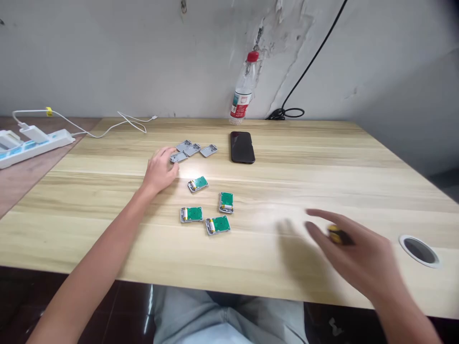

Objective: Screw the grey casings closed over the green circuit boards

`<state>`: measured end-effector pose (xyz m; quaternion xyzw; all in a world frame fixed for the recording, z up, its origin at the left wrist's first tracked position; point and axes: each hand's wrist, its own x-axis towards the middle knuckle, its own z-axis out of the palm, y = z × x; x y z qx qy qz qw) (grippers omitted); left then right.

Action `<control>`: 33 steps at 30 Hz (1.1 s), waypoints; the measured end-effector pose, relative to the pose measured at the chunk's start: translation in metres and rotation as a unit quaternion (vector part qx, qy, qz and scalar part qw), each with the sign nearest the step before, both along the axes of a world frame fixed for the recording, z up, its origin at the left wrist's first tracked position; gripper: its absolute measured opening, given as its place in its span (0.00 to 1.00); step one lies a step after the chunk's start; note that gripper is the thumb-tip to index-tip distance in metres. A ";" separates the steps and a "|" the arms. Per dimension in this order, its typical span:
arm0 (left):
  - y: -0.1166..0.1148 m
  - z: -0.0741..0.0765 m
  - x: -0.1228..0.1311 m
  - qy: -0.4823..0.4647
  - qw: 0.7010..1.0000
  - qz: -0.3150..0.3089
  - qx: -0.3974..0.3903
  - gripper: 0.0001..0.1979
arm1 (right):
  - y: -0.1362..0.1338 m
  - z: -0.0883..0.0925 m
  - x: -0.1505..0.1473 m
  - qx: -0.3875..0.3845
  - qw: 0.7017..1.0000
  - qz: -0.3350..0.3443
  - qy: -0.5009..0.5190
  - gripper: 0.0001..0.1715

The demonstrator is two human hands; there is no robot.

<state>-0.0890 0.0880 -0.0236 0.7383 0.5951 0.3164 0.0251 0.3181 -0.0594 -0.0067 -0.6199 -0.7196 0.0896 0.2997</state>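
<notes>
My left hand [159, 170] lies palm down on the wooden table [297, 177], its fingertips at or touching the nearest of several grey plastic case covers [179, 156]. It holds nothing that I can see. My right hand [353, 251], blurred by motion, is raised over the table's right side and pinches a small yellow-and-black cylindrical battery [339, 235]. Several open grey cases with green circuit boards [198, 184] lie between my hands, each with a small battery-like part at one end. My fingers hide part of the battery.
A black smartphone [243, 147] lies face up beyond the cases. A plastic bottle with a red cap [244, 87] hangs on the wall. At the left are a white power strip [34, 145] and white cables [122, 123]. A round cable grommet [419, 251] sits near the right edge.
</notes>
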 end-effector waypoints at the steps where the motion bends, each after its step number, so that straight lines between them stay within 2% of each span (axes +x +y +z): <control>1: 0.004 -0.003 -0.006 0.011 1.000 0.000 -0.019 0.20 | 0.016 0.000 -0.018 -0.013 0.999 0.032 0.015 0.13; 4: 0.009 -0.010 -0.014 0.019 0.998 -0.019 -0.052 0.16 | 0.062 0.005 -0.073 -0.079 0.986 0.144 0.025 0.15; 6: 0.008 -0.010 -0.014 0.022 0.998 -0.032 -0.050 0.14 | 0.089 0.005 -0.100 -0.077 0.979 0.182 0.042 0.14; 8: 0.004 -0.005 -0.010 0.027 0.997 -0.055 -0.052 0.13 | 0.111 0.000 -0.117 -0.069 0.977 0.193 0.051 0.13; 11: -0.007 0.006 0.000 0.028 0.992 -0.103 -0.068 0.13 | 0.129 -0.012 -0.124 -0.048 0.978 0.192 0.059 0.12; 13: -0.014 0.015 0.007 0.014 0.990 -0.115 -0.082 0.13 | 0.131 -0.020 -0.123 -0.046 0.977 0.202 0.057 0.12; 16: -0.020 0.022 0.016 -0.024 0.988 -0.101 -0.115 0.14 | 0.127 -0.024 -0.118 -0.048 0.970 0.231 0.052 0.11; 21: -0.015 0.014 0.018 -0.127 0.976 -0.032 -0.177 0.16 | 0.121 -0.022 -0.118 -0.053 0.974 0.220 0.029 0.09; 24: -0.012 0.012 0.018 -0.233 0.946 0.015 -0.223 0.15 | 0.120 -0.022 -0.118 -0.059 0.974 0.216 0.024 0.10; 27: -0.014 0.018 0.023 -0.320 0.910 0.026 -0.264 0.11 | 0.121 -0.021 -0.118 -0.043 0.975 0.216 0.042 0.12; 30: -0.021 0.029 0.032 -0.353 0.886 0.004 -0.301 0.06 | 0.127 -0.016 -0.125 -0.015 0.962 0.261 0.078 0.18; 33: -0.030 0.039 0.037 -0.365 0.869 -0.033 -0.332 0.07 | 0.141 -0.007 -0.140 -0.012 0.931 0.353 0.090 0.25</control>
